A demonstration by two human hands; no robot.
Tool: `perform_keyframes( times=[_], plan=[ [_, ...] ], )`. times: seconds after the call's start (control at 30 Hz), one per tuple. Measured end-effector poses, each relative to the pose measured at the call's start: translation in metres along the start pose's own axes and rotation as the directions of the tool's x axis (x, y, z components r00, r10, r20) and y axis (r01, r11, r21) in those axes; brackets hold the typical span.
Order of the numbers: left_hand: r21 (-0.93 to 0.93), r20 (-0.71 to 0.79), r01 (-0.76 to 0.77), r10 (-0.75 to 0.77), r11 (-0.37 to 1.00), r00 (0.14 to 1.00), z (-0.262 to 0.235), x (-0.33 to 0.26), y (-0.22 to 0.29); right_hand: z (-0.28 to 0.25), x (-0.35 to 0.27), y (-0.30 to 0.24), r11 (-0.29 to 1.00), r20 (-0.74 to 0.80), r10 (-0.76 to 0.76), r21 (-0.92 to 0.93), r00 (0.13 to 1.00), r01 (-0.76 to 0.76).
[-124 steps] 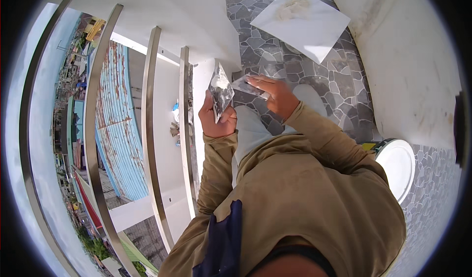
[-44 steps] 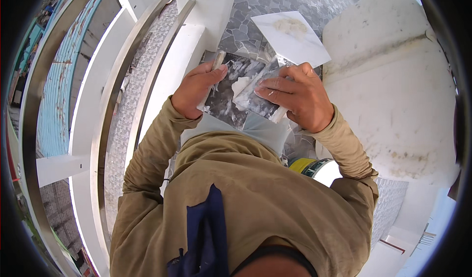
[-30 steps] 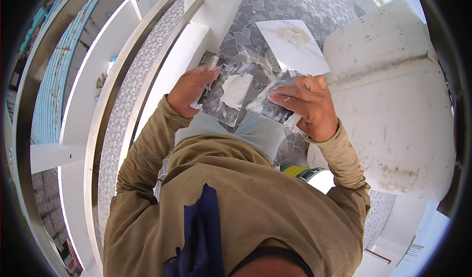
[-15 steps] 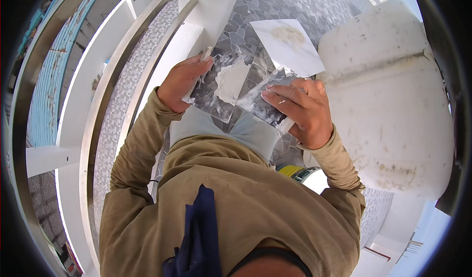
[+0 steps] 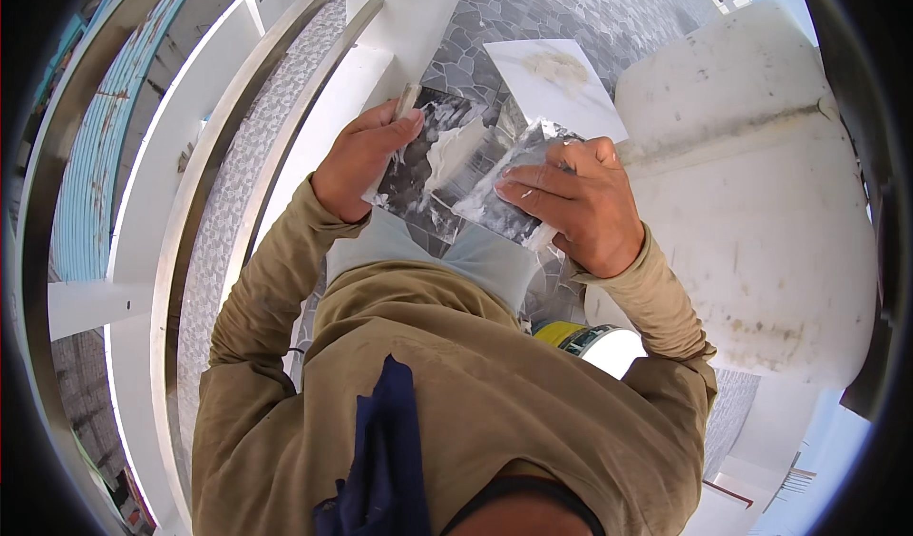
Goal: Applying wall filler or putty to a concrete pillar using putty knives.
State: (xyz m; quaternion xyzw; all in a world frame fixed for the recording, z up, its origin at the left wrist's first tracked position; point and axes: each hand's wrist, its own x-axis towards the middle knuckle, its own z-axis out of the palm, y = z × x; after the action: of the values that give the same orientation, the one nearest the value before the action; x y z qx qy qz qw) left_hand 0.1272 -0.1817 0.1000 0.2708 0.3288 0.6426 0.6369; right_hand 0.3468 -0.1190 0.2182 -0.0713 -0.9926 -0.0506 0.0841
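My left hand [image 5: 358, 167] is closed on the edge grip of a wide flat plastering blade [image 5: 411, 171], thumb on top. A pale heap of wet putty [image 5: 455, 154] lies on this blade, with smears around it. My right hand [image 5: 594, 211] grips a second smeared plastering blade [image 5: 504, 194], fingers spread across its face. The two blades meet in front of my lap, the right one's edge appearing to overlap the left one; exact contact is hard to see. Both sleeves are tan.
Beyond the blades a white marbled tile [image 5: 561, 84] with a beige patch lies on the grey stone-pattern floor [image 5: 466, 37]. A large stained white tank [image 5: 751, 213] stands at right. A metal railing [image 5: 176, 251] runs along the left. A bucket [image 5: 609, 348] sits beside my right elbow.
My left hand and its blade have shifted slightly right and up. The right blade has tilted and slid a little left over the other, and the putty heap looks narrower.
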Motion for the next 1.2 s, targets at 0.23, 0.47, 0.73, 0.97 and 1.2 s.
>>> perform_keyframes(
  times=[0.23,0.47,0.73,0.97,1.2],
  plan=[
    [0.058,0.024,-0.010,0.009,0.998,1.000,0.005,0.003,-0.003,0.002,0.013,0.000,0.995,-0.115,-0.067,-0.075,0.991,0.059],
    [-0.001,0.018,0.005,-0.005,1.000,1.000,-0.004,0.002,-0.010,0.003,0.029,0.006,0.992,-0.119,-0.086,-0.101,0.989,0.074],
    [0.170,-0.005,-0.011,0.012,0.985,1.000,-0.009,-0.003,-0.012,-0.001,0.038,0.009,0.986,-0.088,-0.118,-0.130,0.989,0.106],
    [0.202,-0.052,-0.086,0.098,0.976,0.994,-0.016,-0.002,-0.011,0.003,0.022,0.015,0.997,0.069,-0.069,-0.016,0.995,0.070],
    [-0.081,-0.128,0.048,-0.058,0.996,0.990,-0.003,-0.007,0.002,0.020,0.004,0.019,0.996,-0.058,-0.047,-0.077,0.997,0.042]
  ],
)
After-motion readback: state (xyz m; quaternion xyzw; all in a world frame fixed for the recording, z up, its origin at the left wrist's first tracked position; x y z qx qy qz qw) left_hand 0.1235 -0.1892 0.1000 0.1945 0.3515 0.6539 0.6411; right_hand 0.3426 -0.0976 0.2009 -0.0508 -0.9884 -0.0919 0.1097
